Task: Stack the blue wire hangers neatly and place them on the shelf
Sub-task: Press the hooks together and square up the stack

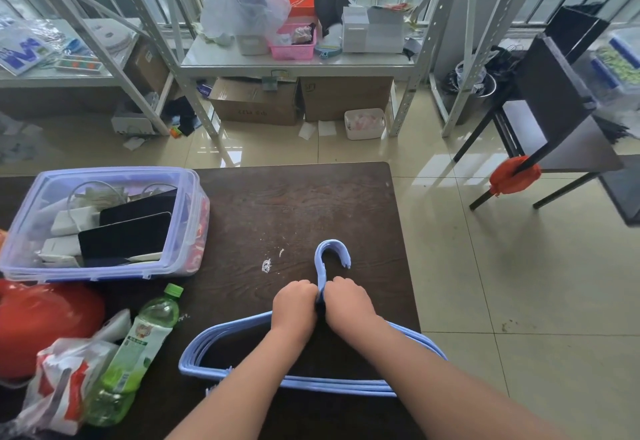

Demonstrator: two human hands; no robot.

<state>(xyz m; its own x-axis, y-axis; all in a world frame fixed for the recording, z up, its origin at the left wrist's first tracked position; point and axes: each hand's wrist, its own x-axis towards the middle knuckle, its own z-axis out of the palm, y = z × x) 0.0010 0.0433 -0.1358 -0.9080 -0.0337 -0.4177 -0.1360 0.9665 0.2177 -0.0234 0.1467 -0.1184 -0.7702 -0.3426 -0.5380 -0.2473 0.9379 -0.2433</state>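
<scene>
here, low in the centre of the frame, one stack of blue wire hangers lies on the dark wood worktop, hooks bunched together and pointing up the frame; the exact count is hard to tell, roughly five. the left hand and right hand both have fingers curled around the stack's neck. at left sit one clear lidded box and one green bottle; across the tiled floor, one metal shelf fills the upper centre.
</scene>
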